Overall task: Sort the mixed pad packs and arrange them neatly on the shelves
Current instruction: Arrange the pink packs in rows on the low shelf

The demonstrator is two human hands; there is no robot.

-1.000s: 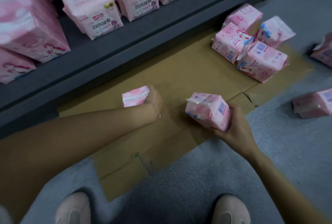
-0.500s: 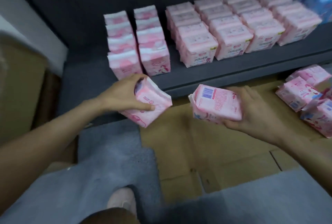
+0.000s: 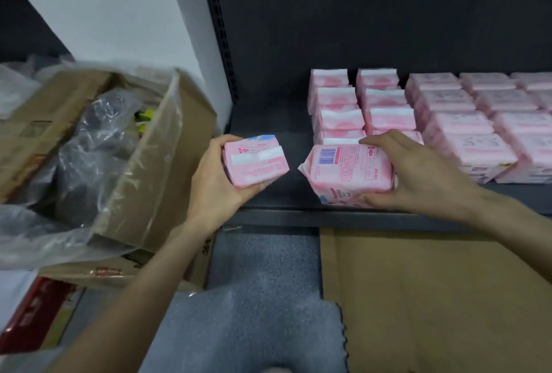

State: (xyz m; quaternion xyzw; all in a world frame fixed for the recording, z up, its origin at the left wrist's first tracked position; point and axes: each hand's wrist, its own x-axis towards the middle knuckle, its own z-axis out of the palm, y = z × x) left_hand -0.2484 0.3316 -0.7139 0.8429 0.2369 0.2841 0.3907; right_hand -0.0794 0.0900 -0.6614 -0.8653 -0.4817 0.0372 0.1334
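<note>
My left hand (image 3: pixel 213 184) grips a small pink pad pack (image 3: pixel 254 162) with a white stripe, held over the bare left part of the dark shelf (image 3: pixel 268 121). My right hand (image 3: pixel 418 175) holds a second pink pad pack (image 3: pixel 349 172), barcode up, at the shelf's front edge, right in front of two rows of matching white-topped pink packs (image 3: pixel 340 109). Further right stand several rows of wider pink packs (image 3: pixel 466 121).
An open cardboard box (image 3: pixel 143 163) lined with plastic bags stands on the floor at the left, against a white wall. Flattened cardboard (image 3: pixel 433 298) covers the floor below the shelf at the right, grey carpet (image 3: pixel 263 268) between. A red box (image 3: pixel 33 313) lies at the lower left.
Both hands have lifted their packs from the floor cardboard up to the shelf. The view has swung left, so the loose packs on the floor are out of sight.
</note>
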